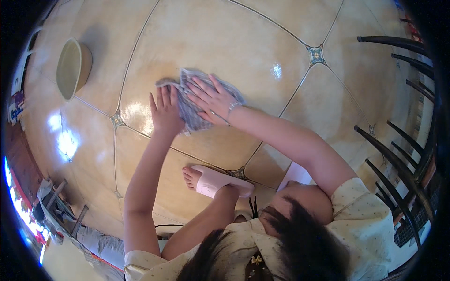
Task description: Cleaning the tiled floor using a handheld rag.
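Beige floor tiles [225,40] gleam under a pale basin [74,70], upper left, and dark furniture legs [393,41], right; upper centre, left hand [166,112] and right hand [213,100] rest, fingers extended, on a gray cloth [191,116].

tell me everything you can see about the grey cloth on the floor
The grey cloth looks like thin, soft fabric with paler streaks. It lies spread but rumpled on the glossy tiled floor, its edges uneven. The person's right hand rests flat across its upper part, fingers spread; the left hand is at its left edge. Both hands hide parts of it.
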`<state>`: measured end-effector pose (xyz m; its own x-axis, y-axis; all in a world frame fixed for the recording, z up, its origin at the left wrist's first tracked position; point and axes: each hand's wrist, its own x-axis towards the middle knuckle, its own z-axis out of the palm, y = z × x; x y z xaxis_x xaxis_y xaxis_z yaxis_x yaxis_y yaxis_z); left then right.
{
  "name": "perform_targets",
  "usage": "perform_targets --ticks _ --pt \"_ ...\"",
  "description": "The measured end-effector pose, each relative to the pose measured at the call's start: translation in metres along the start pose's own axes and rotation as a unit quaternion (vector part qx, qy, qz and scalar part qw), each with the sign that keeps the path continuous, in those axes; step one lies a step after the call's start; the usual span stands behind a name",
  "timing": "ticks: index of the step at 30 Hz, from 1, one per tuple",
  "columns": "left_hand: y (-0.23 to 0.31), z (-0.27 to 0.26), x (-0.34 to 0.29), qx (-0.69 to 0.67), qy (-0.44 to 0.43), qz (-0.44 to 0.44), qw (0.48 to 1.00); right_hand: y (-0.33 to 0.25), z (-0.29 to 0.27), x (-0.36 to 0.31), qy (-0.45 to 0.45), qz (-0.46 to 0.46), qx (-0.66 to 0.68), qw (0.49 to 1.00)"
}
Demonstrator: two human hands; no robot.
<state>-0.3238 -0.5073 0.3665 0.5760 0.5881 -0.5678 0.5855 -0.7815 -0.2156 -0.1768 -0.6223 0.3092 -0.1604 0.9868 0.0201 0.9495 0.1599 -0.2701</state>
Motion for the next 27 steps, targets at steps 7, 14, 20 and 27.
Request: perform_targets --ticks 7,14,20,27 --pt "-0.004 -0.024 0.074 0.084 0.022 -0.033 0.996 0.017 0.003 0.046 0.044 0.075 -0.033 0.996" --pt "0.070 -0.040 0.083 0.167 0.045 0.034 0.984 0.048 -0.020 -0.022 0.039 0.149 -0.008 0.988" --pt "0.181 -0.051 0.072 0.277 0.086 0.109 0.951 0.072 -0.037 -0.127 0.011 0.214 -0.014 0.977" --pt "0.291 -0.070 0.075 0.246 0.160 0.192 0.937 0.123 -0.052 -0.232 0.027 0.289 0.031 0.957"
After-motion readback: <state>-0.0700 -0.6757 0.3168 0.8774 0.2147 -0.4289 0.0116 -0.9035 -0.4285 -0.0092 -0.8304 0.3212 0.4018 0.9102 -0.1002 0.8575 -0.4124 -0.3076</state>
